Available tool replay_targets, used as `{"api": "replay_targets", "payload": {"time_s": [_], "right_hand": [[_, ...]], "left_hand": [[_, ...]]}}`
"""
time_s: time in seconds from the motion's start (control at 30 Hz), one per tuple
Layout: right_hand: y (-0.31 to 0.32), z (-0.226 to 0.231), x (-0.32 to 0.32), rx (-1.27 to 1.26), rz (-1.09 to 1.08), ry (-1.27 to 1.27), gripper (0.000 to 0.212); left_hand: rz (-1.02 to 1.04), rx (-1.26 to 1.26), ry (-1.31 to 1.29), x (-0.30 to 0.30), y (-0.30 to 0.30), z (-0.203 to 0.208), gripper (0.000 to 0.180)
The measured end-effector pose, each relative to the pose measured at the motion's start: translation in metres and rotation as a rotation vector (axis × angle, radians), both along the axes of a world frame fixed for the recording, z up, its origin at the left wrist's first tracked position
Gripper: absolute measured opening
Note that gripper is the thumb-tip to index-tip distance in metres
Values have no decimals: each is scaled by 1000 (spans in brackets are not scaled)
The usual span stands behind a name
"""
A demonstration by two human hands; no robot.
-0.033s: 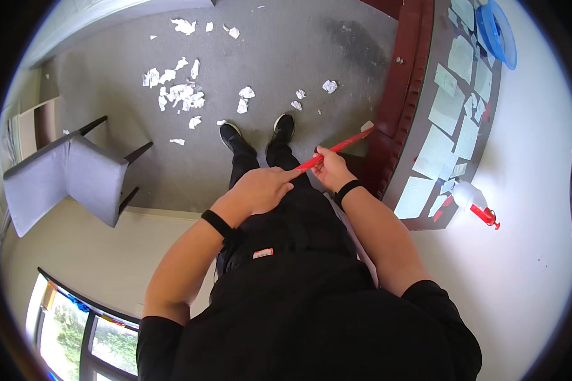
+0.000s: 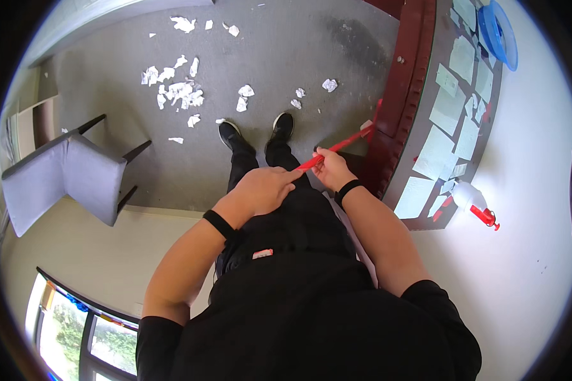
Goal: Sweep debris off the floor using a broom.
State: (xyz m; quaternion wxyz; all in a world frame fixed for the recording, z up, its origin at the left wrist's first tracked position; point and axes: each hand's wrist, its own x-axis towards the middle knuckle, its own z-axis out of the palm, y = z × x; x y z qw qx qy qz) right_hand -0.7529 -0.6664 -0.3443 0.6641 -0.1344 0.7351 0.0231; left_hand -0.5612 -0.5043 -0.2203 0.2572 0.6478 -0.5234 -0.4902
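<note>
A long red handle (image 2: 346, 143) slants across in front of my legs, from my hands toward the foot of the dark red cabinet. My left hand (image 2: 262, 189) is closed round its near end. Farther along, my right hand (image 2: 332, 170) grips it with the fingers wrapped round. At the far end, beside the cabinet, a pale piece and a strip of red show; the cabinet edge partly hides that end, so its kind is unclear. Crumpled white paper (image 2: 185, 94) lies in a loose heap on the grey floor, with more scraps around, among them a paper ball (image 2: 330, 85).
On the right stands the dark red cabinet (image 2: 394, 95), its top covered with papers (image 2: 448, 105), a blue basin (image 2: 499, 35) and a white bottle with a red nozzle (image 2: 485, 216). A grey chair (image 2: 95, 168) is at the left. My shoes (image 2: 283, 127) are near the scraps.
The red handle's far end has shifted slightly, and a red strip now shows against the cabinet edge. Both hands keep their grip.
</note>
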Motion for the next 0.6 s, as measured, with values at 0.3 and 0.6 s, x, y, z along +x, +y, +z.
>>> {"api": "replay_targets", "payload": {"time_s": [0.3, 0.6], "right_hand": [[41, 23, 38, 115, -61, -450, 16], [55, 77, 87, 54, 189, -516, 17]], "left_hand": [[47, -42, -296, 38, 44, 73, 39], [326, 57, 53, 52, 87, 114, 32]]}}
